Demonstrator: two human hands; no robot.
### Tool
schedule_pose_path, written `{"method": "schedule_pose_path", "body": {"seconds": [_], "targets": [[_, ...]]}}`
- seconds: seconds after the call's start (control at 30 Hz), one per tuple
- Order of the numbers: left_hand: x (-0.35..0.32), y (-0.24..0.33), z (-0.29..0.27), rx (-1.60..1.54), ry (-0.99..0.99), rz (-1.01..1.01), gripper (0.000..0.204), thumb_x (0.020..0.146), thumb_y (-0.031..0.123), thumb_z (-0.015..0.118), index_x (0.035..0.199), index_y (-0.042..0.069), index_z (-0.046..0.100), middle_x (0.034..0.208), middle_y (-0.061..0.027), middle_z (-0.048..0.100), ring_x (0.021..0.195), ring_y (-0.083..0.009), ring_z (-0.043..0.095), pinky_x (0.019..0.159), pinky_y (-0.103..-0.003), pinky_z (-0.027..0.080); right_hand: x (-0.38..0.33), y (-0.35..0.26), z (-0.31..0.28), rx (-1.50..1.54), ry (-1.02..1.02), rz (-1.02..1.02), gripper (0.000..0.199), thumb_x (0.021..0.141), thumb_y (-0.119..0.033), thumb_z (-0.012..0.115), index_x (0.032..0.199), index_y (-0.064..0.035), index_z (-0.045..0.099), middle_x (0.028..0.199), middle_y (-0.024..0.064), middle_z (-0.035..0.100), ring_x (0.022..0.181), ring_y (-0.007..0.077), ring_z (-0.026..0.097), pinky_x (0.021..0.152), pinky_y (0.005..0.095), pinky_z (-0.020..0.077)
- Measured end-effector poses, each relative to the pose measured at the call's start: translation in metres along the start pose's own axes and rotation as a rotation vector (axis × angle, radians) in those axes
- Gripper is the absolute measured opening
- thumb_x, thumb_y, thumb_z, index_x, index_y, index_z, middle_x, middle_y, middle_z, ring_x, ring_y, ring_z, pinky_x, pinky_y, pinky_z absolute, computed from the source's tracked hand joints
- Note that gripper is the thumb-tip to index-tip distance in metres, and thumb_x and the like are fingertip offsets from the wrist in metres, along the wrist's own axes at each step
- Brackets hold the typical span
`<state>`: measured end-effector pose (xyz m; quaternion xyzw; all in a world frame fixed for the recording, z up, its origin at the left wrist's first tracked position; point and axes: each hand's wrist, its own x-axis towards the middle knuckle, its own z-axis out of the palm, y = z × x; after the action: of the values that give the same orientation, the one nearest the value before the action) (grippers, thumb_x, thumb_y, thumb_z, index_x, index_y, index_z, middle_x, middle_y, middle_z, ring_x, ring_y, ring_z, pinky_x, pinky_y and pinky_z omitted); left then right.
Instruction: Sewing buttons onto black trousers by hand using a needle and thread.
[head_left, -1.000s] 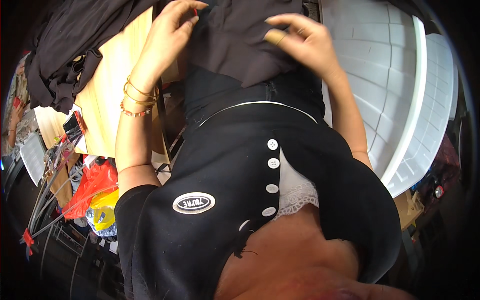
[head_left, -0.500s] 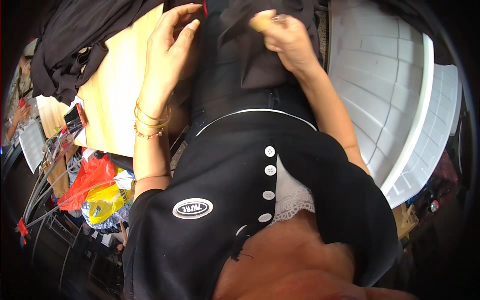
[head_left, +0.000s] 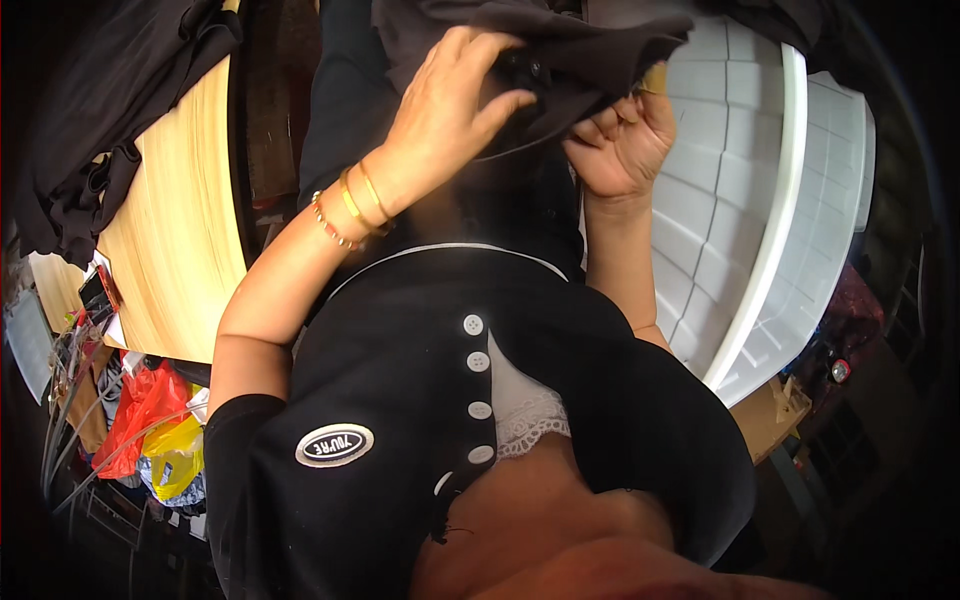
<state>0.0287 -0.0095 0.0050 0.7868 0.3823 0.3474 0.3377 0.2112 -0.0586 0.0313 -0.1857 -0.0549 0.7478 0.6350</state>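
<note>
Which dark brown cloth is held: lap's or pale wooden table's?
The cloth above the lap, pinched in the right hand; the heaped cloth on the table is untouched.

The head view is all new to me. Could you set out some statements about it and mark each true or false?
1. The right hand holds an edge of the dark cloth. True.
2. The left hand has its thumb spread from its fingers. True.
3. Bracelets circle the right wrist. False: the bracelets are on the left wrist.
4. A white plastic bin stands on the person's right. True.
5. The wooden tabletop is on the person's right. False: the wooden tabletop is on the left.
6. The red bag sits inside the white plastic bin. False: the red bag is at the lower left, beside a yellow bag.
</note>
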Motion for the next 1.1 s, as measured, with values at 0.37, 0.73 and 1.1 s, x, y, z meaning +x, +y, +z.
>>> {"method": "schedule_pose_path", "body": {"seconds": [0.37,0.73,1.1], "targets": [[0.046,-0.031,0.018,-0.327,0.023,0.555,0.042,0.094,0.0,0.056,0.136,0.003,0.052,0.116,-0.0084,0.063,0.108,-0.0197,0.06,0.098,-0.032,0.045,-0.024,-0.027,-0.004,-0.09,0.019,-0.098,0.032,0.102,-0.04,0.049,0.108,-0.0118,0.064,0.067,-0.0097,0.05,0.051,0.0053,0.04,0.042,0.0197,0.0348],[0.012,0.028,-0.071,-0.746,-0.161,-0.505,0.03,0.097,0.002,0.058,0.126,-0.003,0.061,0.117,-0.0051,0.065,0.111,-0.0093,0.059,0.099,-0.023,0.044,-0.032,-0.039,-0.051,-0.367,0.442,-0.158,0.011,0.104,-0.018,0.052,0.1,-0.0101,0.059,0.064,-0.008,0.037,0.048,0.0026,0.029,0.043,0.0183,0.0231],[0.003,0.016,-0.064,-0.756,-0.056,-0.507,0.021,0.101,0.014,0.059,0.111,0.0,0.07,0.098,0.0036,0.069,0.09,-0.0019,0.058,0.084,-0.018,0.044,-0.026,-0.017,-0.037,-1.612,0.326,-0.677,0.029,0.097,-0.02,0.067,0.121,-0.0049,0.063,0.085,-0.0003,0.062,0.067,0.0074,0.051,0.062,0.0231,0.0441]]}}
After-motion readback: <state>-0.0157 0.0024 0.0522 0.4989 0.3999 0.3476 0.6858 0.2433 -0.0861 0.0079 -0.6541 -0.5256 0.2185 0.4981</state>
